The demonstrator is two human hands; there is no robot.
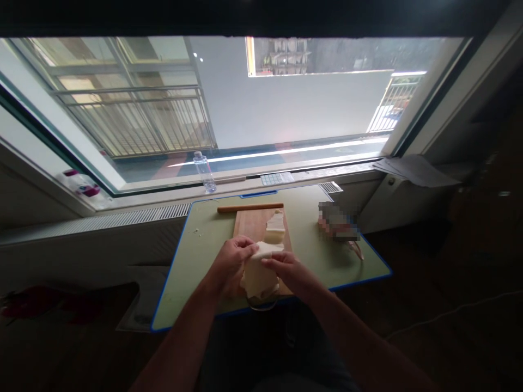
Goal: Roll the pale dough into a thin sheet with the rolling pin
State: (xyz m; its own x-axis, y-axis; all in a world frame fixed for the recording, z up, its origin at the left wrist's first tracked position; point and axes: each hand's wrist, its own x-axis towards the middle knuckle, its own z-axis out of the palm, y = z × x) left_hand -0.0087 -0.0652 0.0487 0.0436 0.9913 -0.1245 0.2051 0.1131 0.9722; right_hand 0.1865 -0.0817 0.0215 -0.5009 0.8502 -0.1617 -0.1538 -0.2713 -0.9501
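Note:
A thin pale sheet that looks like dough (261,277) hangs between my two hands above the wooden board. My left hand (235,256) pinches its upper left edge between thumb and fingers. On the other side, my right hand (288,269) grips the sheet's right edge with thumb and forefinger. More pale dough pieces (275,228) lie on the right part of the wooden board (249,222), just beyond my hands. Across the board's far end rests a wooden rolling pin (250,208). The sheet and my hands hide the board's near part.
The board lies on a green table (196,256) with a blue rim. A blurred-out object (338,220) occupies its right side. Along the windowsill are a clear plastic bottle (205,173), a white keyboard-like item (277,178) and some papers (412,170).

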